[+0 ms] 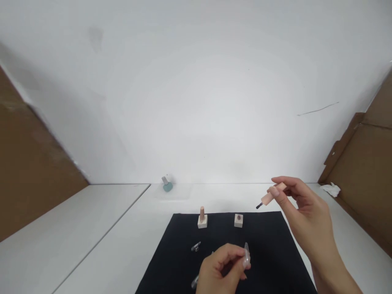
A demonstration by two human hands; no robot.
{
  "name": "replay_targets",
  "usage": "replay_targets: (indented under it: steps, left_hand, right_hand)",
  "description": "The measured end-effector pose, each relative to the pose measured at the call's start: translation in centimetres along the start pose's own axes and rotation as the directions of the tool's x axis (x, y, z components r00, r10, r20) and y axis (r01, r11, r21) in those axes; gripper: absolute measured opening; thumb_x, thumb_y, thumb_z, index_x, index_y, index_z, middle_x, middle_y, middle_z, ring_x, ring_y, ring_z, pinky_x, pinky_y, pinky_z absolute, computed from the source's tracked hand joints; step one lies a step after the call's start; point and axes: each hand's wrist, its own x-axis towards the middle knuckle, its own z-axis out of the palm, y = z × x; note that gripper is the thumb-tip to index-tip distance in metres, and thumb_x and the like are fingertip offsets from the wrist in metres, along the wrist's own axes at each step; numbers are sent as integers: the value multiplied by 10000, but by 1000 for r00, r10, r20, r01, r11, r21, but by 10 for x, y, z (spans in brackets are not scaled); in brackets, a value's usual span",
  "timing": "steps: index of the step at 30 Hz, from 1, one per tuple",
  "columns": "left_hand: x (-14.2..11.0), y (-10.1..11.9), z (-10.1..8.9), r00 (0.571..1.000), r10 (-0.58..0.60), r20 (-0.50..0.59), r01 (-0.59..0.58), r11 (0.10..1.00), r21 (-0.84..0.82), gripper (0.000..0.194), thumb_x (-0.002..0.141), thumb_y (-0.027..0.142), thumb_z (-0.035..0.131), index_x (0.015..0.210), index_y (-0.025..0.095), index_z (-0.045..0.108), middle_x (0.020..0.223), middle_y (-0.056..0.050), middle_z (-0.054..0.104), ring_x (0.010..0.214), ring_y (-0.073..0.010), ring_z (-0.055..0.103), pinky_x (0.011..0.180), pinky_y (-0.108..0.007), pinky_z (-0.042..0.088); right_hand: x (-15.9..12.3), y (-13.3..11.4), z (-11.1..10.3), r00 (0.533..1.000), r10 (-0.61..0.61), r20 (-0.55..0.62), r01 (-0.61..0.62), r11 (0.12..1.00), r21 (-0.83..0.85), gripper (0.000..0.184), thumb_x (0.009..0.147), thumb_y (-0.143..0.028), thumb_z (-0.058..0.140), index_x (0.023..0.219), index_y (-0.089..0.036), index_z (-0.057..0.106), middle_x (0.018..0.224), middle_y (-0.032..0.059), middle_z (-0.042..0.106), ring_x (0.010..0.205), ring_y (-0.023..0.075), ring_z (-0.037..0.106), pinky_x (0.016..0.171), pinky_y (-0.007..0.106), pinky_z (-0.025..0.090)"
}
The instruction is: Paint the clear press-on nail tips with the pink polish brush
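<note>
My left hand (pixel 222 267) is low in the view, closed in a pinch on a clear false nail (pixel 246 256) that points upward. Up and to the right, my right hand (pixel 306 212) grips a nail polish brush (pixel 267 199) by its pink cap, its dark bristles aimed down and left. Its tip is in the air, apart from the nail. An uncapped square polish bottle (pixel 238 221) stands on the black mat (pixel 180 234), with a capped pink polish bottle (pixel 202 219) to its left. Another clear nail (pixel 196 246) lies left of my left hand.
A teal polish bottle (pixel 167 186) with a grey cap is at the back, near the white wall (pixel 202 102). White crumpled tissue (pixel 330 189) lies far right by the brown cardboard (pixel 367 163). Another clear piece (pixel 195 281) is partly hidden behind my left hand.
</note>
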Motion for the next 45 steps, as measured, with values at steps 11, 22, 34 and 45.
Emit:
replay_targets:
  steps: [11, 22, 34, 45]
  left_hand:
    - [1, 13, 5, 965, 176, -193, -134, 968, 212, 156, 748, 368, 812, 696, 223, 790, 729, 1, 677, 665, -164, 603, 630, -235, 497]
    - [5, -25, 27, 987, 87, -137, -9, 872, 490, 226, 745, 362, 623, 705, 207, 782, 729, -66, 767, 732, -277, 708, 722, -369, 514]
    - [14, -44, 30, 969, 138, -204, 11, 804, 595, 176, 755, 214, 655, 628, 192, 774, 670, -7, 569, 641, -218, 631, 633, -310, 458]
    - [14, -45, 27, 965, 127, -230, 30, 816, 577, 175, 753, 183, 650, 611, 191, 752, 676, -10, 576, 639, -215, 620, 628, -306, 446]
  right_hand:
    - [1, -14, -24, 990, -93, -107, 98, 994, 48, 97, 945, -376, 722, 985, -288, 715, 716, -52, 778, 698, 155, 680, 702, 266, 562]
    - [0, -16, -39, 981, -88, -170, 104, 991, 87, 152, 946, -419, 729, 1025, -290, 738, 739, -31, 784, 799, 178, 723, 730, 294, 568]
    - [0, -18, -46, 982, -37, -187, 63, 989, 132, 175, 936, -403, 731, 1045, -267, 745, 775, 13, 783, 834, 228, 720, 778, 376, 575]
    - [1, -19, -44, 981, -64, -182, 85, 990, 113, 172, 937, -393, 729, 1053, -268, 749, 757, 5, 774, 804, 224, 722, 798, 383, 575]
